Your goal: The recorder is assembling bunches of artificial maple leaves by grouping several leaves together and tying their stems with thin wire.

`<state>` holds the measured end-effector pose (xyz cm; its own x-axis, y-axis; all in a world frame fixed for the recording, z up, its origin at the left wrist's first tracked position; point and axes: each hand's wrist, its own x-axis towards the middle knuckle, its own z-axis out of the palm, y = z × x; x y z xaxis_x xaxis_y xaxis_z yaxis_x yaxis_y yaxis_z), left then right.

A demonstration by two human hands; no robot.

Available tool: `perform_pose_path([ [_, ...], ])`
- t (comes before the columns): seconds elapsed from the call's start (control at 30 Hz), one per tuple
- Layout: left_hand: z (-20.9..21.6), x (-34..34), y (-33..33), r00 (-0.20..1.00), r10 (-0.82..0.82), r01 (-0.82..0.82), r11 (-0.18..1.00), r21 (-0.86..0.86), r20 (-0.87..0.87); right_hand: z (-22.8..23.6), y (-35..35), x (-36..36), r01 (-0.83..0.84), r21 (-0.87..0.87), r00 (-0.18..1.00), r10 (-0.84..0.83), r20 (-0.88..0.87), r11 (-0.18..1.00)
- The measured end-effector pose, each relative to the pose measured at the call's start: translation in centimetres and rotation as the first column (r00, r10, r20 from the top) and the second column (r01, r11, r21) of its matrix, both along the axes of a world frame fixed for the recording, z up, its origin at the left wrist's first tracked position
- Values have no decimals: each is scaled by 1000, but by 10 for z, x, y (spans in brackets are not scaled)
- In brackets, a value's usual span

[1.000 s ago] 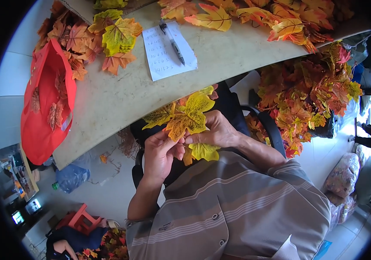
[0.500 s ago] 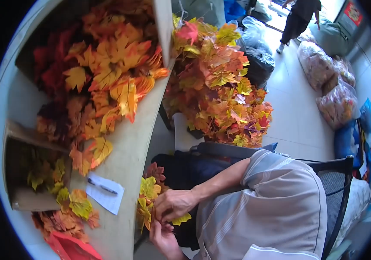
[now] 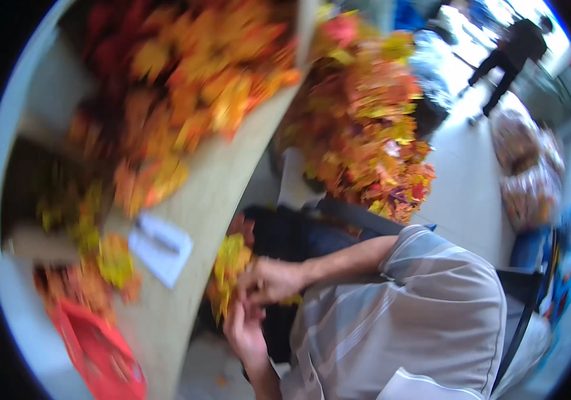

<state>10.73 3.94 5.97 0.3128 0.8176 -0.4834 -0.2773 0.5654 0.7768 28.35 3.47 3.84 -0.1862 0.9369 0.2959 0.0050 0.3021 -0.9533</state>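
A bunch of yellow artificial maple leaves [image 3: 231, 257], with a reddish one behind, sits beside the table edge in front of my body. My right hand [image 3: 271, 280] reaches in from the upper side, its fingers curled and pinched at the base of the leaves. My left hand [image 3: 245, 328] comes up from below, fingertips closed against the right hand's at the same spot. Motion blur and the fingers themselves hide the exact part being gripped; another yellow bit shows just behind the right hand.
On the table [image 3: 215, 180] lie orange and red leaves [image 3: 192, 80], a white paper [image 3: 169, 260] with a pen, a cardboard box [image 3: 39, 243] of leaves and a red container [image 3: 99, 353]. Beyond stand a big leaf heap [image 3: 359, 127], stuffed bags [image 3: 529, 193] and a walking person [image 3: 515, 57].
The whole view has swung and blurred, so the table things appear shifted. Both hands stay together at the leaves. The person in the background has moved and is more fully in view.
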Motion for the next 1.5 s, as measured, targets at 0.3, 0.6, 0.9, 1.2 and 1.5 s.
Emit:
perform_pose_path([
  [0.3,-30,-47,3,961,259,-248,962,-115,95,-103,-29,28,-99,129,705,-22,709,987],
  [0.6,-23,-50,7,961,251,-247,968,-48,112,-97,-18,28,-68,-141,793,139,593,988],
  [0.9,-17,-46,2,915,279,-209,946,-250,291,-34,-16,25,-135,-676,990,126,-62,725],
  [1.2,9,-27,-7,913,228,-201,973,-115,338,19,-29,9,-409,-712,861,-16,-508,571],
  [1.5,10,-21,-34,934,178,-172,984,-45,311,26,-32,-10,-119,-429,953,-18,-303,895],
])
